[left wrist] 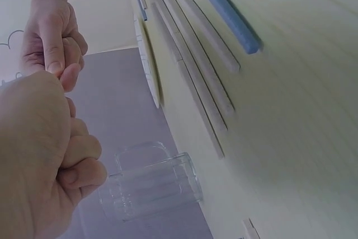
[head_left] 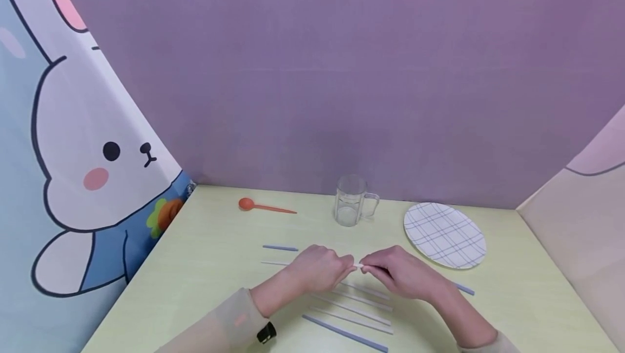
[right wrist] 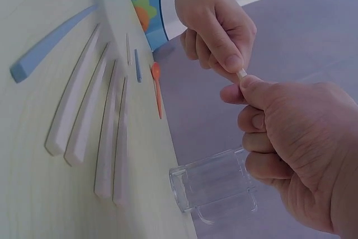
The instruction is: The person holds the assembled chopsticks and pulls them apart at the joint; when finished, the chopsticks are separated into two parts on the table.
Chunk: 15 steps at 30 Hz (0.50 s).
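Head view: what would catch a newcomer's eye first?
The big cartoon rabbit on the left would probably win. Below the centre, the left hand and right hand together pinch a partly hidden white piece above the table. Behind them stands a clear mug.

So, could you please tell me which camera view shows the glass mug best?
The head view: the glass mug stands upright there, wholly visible, nothing in front. The left wrist view shows it turned sideways; the right wrist view does too, with the right hand hiding part.
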### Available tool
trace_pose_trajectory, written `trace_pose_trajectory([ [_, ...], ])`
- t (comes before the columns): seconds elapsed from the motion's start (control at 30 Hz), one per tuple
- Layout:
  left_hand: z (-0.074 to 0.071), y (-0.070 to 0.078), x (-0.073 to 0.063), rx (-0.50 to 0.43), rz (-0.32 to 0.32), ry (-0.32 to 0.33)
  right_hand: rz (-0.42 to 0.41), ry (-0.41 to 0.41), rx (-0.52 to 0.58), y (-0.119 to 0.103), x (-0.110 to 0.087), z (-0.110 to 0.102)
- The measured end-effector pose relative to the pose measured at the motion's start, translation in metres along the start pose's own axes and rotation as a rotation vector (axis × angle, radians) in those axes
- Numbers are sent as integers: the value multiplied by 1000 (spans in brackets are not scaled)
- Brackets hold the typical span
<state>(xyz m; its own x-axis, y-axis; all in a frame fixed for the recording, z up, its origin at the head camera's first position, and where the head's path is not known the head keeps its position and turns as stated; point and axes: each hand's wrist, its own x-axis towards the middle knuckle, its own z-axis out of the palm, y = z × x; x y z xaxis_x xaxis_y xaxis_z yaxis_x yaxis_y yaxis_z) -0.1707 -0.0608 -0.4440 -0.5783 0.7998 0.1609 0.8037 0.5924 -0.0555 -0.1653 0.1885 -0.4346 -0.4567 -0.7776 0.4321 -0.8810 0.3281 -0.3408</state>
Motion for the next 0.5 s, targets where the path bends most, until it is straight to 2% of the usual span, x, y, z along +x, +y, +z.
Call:
trace_pose_trajectory([
  [0.27,0,2,0,13,-4,7,-9,4,-6,1,-2,1],
  [0.5,0,3,0,-5,-4,-14,-9,-2,6,1,-3,1],
])
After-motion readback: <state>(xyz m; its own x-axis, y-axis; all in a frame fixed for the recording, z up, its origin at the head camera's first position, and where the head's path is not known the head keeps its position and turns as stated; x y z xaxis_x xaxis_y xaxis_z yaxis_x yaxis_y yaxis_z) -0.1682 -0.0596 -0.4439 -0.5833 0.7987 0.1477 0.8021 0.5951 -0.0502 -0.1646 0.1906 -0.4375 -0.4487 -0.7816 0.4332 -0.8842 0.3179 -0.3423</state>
